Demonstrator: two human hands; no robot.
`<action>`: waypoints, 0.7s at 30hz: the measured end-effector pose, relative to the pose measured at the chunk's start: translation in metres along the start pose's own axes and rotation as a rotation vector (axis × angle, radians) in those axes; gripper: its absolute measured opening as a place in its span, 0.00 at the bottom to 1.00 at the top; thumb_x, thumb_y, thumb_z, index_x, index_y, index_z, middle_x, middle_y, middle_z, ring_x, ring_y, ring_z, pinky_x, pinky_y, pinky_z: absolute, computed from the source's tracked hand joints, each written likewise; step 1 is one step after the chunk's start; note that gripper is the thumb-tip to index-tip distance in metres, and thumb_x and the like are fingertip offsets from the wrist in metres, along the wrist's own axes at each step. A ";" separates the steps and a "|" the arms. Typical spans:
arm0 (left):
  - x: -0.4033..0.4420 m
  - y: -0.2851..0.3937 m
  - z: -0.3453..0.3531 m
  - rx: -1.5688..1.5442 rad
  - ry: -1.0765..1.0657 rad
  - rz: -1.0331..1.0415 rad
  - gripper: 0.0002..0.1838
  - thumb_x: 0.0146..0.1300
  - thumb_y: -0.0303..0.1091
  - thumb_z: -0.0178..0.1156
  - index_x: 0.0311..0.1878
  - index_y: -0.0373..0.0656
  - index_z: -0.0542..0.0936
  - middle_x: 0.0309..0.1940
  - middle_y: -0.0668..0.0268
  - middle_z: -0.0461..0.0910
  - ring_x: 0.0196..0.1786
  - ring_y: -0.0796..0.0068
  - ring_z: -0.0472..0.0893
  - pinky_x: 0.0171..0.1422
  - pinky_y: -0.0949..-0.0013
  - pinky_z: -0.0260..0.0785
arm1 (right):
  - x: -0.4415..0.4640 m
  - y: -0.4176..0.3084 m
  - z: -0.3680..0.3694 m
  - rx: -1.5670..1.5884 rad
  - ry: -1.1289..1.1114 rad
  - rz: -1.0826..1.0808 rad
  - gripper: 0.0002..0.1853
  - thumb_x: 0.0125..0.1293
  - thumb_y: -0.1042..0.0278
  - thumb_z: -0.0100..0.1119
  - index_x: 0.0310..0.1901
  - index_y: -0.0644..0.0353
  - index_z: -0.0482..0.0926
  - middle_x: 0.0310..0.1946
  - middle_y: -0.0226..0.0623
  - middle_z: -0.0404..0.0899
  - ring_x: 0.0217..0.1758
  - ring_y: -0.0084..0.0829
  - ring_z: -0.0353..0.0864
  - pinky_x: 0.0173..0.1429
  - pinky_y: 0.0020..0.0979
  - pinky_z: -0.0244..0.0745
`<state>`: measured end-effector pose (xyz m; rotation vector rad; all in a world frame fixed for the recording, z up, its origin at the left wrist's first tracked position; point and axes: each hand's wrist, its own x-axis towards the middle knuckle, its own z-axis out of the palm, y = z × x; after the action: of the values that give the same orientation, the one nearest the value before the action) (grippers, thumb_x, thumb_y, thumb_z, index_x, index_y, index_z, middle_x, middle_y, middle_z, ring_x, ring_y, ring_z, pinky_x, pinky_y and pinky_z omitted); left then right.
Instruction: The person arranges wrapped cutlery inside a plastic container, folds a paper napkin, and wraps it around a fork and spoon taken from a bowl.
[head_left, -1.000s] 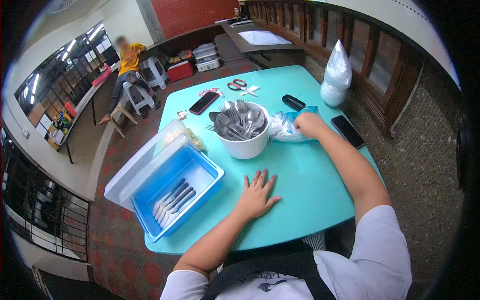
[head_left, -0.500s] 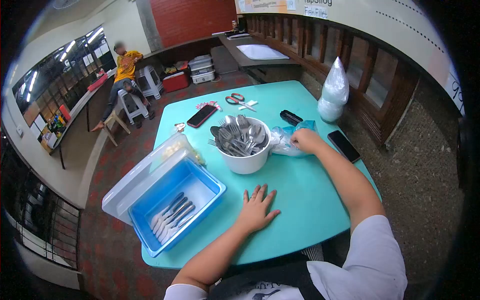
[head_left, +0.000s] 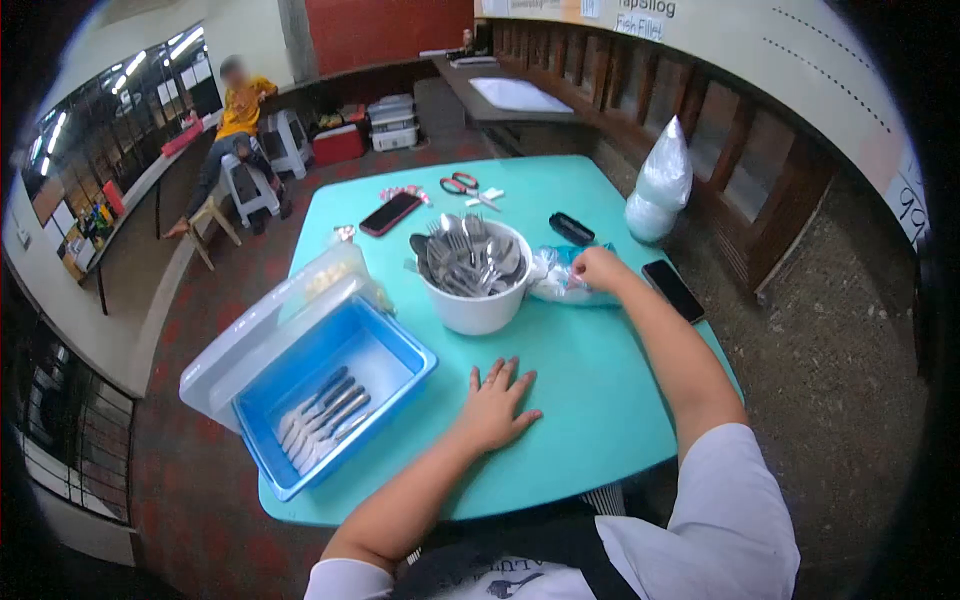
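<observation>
My left hand (head_left: 497, 408) lies flat on the turquoise table (head_left: 570, 400), fingers spread, holding nothing. My right hand (head_left: 600, 270) is closed, its fingers pinching the clear plastic bags (head_left: 553, 277) that lie in a bluish wrapper; its fingertips are partly hidden. Left of the bags stands a white tub (head_left: 478, 314) packed with loose forks and spoons (head_left: 468, 258). A blue plastic container (head_left: 402, 350) sits at the table's left side. Inside it, several cutlery sets (head_left: 325, 420) lie in a row, their lower ends in white wrapping and their handles bare.
A translucent lid (head_left: 265, 335) leans along the container. Further back are a phone (head_left: 390, 214), scissors (head_left: 468, 188) and a black case (head_left: 571, 228). Another phone (head_left: 673, 290) and a plastic-wrapped cone (head_left: 660, 185) stand to the right. A person (head_left: 240, 110) sits at the far left.
The camera view has shifted slightly, so everything sits a little further left. My right hand stays at the plastic bags with its fingers working there; my left hand remains flat.
</observation>
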<state>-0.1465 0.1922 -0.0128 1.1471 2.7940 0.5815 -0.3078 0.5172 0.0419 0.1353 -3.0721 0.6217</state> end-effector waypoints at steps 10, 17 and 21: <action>0.001 -0.006 0.012 -0.010 0.025 0.007 0.38 0.64 0.59 0.58 0.75 0.55 0.62 0.76 0.51 0.54 0.79 0.48 0.52 0.77 0.31 0.38 | -0.003 -0.005 0.031 -0.040 0.205 -0.398 0.06 0.57 0.67 0.65 0.33 0.59 0.85 0.32 0.44 0.81 0.34 0.43 0.80 0.42 0.40 0.75; 0.000 -0.008 0.010 -0.028 0.016 0.020 0.39 0.64 0.58 0.58 0.75 0.55 0.62 0.76 0.50 0.53 0.79 0.48 0.52 0.77 0.32 0.38 | -0.009 -0.011 0.032 0.136 0.247 -0.259 0.08 0.57 0.67 0.67 0.35 0.61 0.86 0.30 0.44 0.81 0.35 0.41 0.83 0.41 0.38 0.77; -0.001 -0.009 0.009 -0.041 0.019 0.013 0.39 0.64 0.58 0.59 0.74 0.54 0.62 0.77 0.50 0.53 0.79 0.47 0.52 0.78 0.32 0.38 | -0.002 -0.003 0.032 0.134 0.186 -0.210 0.10 0.56 0.64 0.68 0.35 0.62 0.85 0.30 0.46 0.81 0.34 0.42 0.83 0.40 0.39 0.76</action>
<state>-0.1496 0.1885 -0.0240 1.1586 2.7791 0.6512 -0.3053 0.5022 0.0138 0.3728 -2.7887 0.7787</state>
